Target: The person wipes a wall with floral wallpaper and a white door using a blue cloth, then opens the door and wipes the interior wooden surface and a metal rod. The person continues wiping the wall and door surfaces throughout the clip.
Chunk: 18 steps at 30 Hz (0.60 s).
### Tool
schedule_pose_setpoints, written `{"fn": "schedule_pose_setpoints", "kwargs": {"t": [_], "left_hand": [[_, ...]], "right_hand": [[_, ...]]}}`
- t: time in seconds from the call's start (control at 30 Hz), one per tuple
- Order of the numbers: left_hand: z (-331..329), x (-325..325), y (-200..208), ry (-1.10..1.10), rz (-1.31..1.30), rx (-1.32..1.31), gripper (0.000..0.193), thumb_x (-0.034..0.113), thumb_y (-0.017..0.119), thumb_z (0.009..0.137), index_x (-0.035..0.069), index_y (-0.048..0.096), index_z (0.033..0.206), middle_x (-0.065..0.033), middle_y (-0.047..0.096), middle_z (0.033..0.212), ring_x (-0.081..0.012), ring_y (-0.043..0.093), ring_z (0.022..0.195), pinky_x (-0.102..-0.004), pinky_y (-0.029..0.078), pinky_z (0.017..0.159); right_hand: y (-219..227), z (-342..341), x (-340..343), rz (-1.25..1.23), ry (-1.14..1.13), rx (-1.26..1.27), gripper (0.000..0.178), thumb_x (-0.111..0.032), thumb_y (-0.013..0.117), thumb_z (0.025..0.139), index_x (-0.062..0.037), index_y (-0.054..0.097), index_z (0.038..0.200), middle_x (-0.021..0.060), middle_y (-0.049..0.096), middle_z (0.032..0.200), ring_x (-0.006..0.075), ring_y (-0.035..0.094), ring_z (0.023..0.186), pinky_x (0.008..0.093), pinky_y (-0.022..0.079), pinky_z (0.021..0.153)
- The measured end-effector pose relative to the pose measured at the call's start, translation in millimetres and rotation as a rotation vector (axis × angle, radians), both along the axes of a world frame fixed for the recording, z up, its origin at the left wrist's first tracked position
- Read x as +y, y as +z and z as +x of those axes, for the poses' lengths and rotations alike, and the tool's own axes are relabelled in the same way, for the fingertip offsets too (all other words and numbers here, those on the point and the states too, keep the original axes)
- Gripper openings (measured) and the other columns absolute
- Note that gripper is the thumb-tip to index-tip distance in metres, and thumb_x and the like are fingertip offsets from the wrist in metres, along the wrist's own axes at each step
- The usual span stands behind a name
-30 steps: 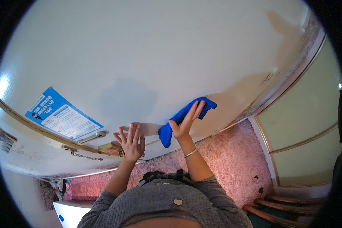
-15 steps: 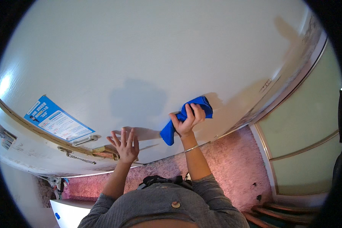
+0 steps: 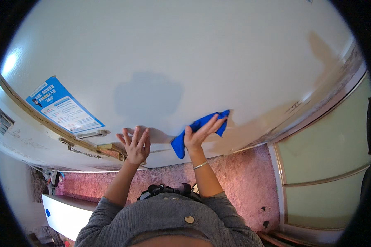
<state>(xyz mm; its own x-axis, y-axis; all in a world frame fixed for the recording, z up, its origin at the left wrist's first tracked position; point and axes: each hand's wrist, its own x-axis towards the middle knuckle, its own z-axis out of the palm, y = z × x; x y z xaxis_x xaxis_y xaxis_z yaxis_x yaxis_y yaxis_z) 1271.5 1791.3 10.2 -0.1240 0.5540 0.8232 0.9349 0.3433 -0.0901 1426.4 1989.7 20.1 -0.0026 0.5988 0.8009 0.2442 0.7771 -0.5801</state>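
Two hands up on the white door (image 3: 185, 61), both yours. Your left hand (image 3: 135, 145) is fully open, fingers spread wide, palm flat against the door near its lower edge, holding nothing. Your right hand (image 3: 198, 135) is also open, fingers stretched out and pressed flat onto a blue cloth (image 3: 198, 129), pinning it to the door rather than gripping it; a thin bracelet (image 3: 200, 165) sits on that wrist. The cloth is bunched, one end poking out past your fingertips to the upper right, the other hanging below your palm to the lower left. It lies just right of your left hand, the two hands near but apart. Your shadow falls on the door just above and between the hands. Left of your left hand you have a metal latch plate (image 3: 91, 133), a door chain (image 3: 83, 152) hanging along the door's edge, and a blue and white notice sticker (image 3: 64, 109) higher up on the left. Below the door is pink carpet (image 3: 235, 181). To the right stands a pale green panel with a light frame (image 3: 321, 164). Lower left, a white box-like item (image 3: 66, 212), contents not visible. Nothing blocks either hand.
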Motion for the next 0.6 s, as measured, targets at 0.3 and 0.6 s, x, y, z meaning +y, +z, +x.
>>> {"fn": "schedule_pose_setpoints", "kwargs": {"t": [0.3, 0.6], "left_hand": [[21.8, 20.3, 32.5, -0.088, 0.026, -0.029, 0.049, 0.024, 0.062, 0.093, 0.014, 0.057, 0.141, -0.0136, 0.039, 0.157, -0.0455, 0.012, 0.151, -0.0647, -0.005, 0.117], [94.0, 119.2, 39.0, -0.138, -0.128, 0.078, 0.05, 0.027, 0.061, 0.091, 0.026, 0.058, 0.141, 0.004, 0.045, 0.154, -0.032, 0.031, 0.146, -0.0623, 0.015, 0.112]], "right_hand": [[-9.3, -23.4, -21.4, 0.4, -0.002, -0.184, 0.059, -0.04, 0.058, 0.098, 0.0024, 0.051, 0.139, 0.0297, 0.033, 0.152, 0.0465, 0.025, 0.145, 0.0634, 0.011, 0.116], [10.9, 61.6, 79.0, -0.049, -0.211, 0.116, 0.07, -0.043, 0.043, 0.103, 0.0036, 0.028, 0.153, 0.0315, 0.015, 0.16, 0.0469, 0.016, 0.148, 0.0581, 0.012, 0.118]]}}
